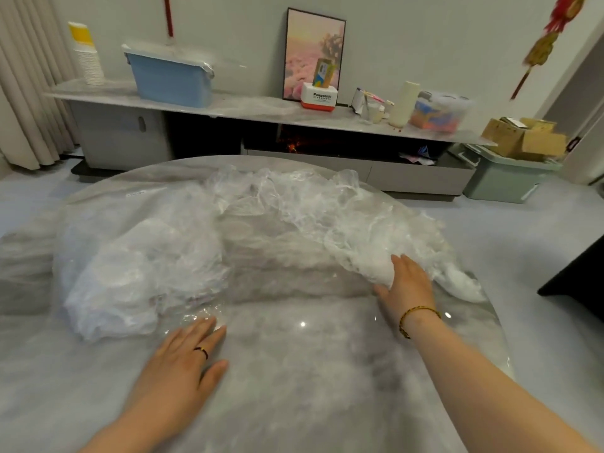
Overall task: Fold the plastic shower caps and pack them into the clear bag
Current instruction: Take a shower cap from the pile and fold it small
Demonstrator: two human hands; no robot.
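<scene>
In the head view, your left hand [186, 358] lies flat, fingers straight, on the table [310, 403] just beside the bag [130, 256], while your right hand [408, 286], fingers straight too, touches the edge of the caps [327, 207] heaped right of the bag.
</scene>
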